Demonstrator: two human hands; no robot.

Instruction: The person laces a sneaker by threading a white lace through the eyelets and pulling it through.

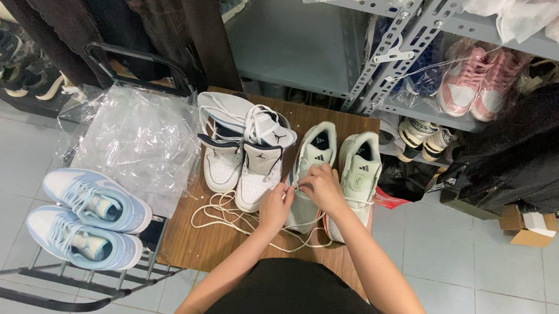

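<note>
On the small wooden table we have our left hand pinched shut on a white lace, and our right hand curled closed over the laces of the pale green sneaker, beside its mate. Left of them lies a crumpled clear plastic bag. Right, on the floor, sits a small brown cardboard box with a white top.

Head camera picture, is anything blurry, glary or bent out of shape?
Head view: sharp over the hands and pale green shoes; soft, even light; glare patches on the clear plastic sheet; wide-lens bending stretches the shelf rails and floor tiles toward the edges.
</note>
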